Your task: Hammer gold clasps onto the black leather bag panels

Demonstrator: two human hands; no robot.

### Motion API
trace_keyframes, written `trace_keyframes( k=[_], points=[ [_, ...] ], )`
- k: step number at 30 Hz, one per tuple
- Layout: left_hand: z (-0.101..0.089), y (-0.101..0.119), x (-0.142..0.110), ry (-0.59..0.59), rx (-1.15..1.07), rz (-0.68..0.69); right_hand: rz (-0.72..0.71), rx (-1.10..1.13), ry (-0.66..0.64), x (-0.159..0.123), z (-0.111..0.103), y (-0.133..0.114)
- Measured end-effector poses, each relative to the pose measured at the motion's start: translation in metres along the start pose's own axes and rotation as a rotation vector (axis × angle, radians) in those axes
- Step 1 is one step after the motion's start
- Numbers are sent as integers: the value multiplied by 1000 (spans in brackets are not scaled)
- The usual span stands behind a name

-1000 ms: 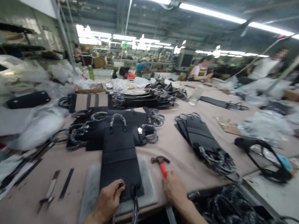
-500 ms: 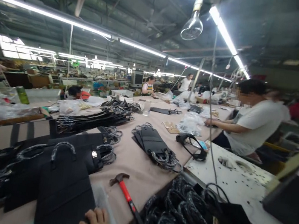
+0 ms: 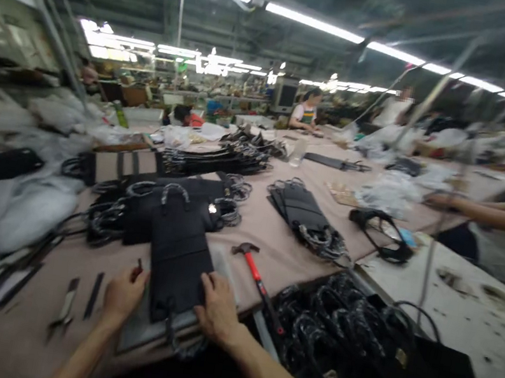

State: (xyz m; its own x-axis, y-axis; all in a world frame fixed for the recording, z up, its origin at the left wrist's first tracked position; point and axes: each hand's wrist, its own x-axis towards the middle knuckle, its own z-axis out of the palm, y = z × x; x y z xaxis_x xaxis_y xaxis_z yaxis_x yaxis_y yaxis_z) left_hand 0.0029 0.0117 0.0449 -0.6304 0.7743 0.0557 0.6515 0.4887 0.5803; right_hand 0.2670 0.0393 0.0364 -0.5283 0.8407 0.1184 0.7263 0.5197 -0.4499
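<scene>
A flat black handbag piece (image 3: 180,261) with a plastic-wrapped handle at each end lies on a greyish slab (image 3: 136,334) at the table's front edge. My right hand (image 3: 219,306) is at its right edge, fingertips and thumb closed on the border. To the left of the bag piece, my left hand (image 3: 125,291) is closed around a small dark thing, too small to name; only its tip shows above the fingers. A claw hammer (image 3: 257,274) with a red and black handle lies to the right. Snips (image 3: 65,306) and a short black strip (image 3: 94,295) lie left of my left hand.
More black bag pieces (image 3: 300,207) lie further back, near a dark stack (image 3: 218,161). Wrapped handles fill a bin (image 3: 332,318) at my right, beside a white worktop (image 3: 454,313). Plastic bags (image 3: 36,211) crowd the left. A co-worker's arm (image 3: 495,213) reaches in from the right.
The view has swung left and down, bringing both forearms, the snips and the strip into sight. My right hand now sits at the bag piece's right edge instead of flat across it.
</scene>
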Motion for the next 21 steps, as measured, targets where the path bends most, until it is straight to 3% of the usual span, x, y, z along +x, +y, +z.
trace_keyframes(
  k=[3, 8, 12, 16, 18, 21],
  points=[
    [-9, -16, 9, -26, 191, -61, 163, -120, -26, -8, -4, -5],
    [-3, -36, 19, -49, 362, -104, 346, -162, -180, -33, -5, 2],
    [5, -40, 13, -5, 394, -55, 474, 235, -117, -56, 9, 20],
    [9, -23, 12, 64, 357, 66, 716, 816, -39, -67, 21, 27],
    [11, -8, 24, 53, 270, 73, 800, 1003, -38, -67, 21, 22],
    [15, 14, 50, -25, 99, -15, 806, 1123, -32, -64, 14, 10]
  ],
)
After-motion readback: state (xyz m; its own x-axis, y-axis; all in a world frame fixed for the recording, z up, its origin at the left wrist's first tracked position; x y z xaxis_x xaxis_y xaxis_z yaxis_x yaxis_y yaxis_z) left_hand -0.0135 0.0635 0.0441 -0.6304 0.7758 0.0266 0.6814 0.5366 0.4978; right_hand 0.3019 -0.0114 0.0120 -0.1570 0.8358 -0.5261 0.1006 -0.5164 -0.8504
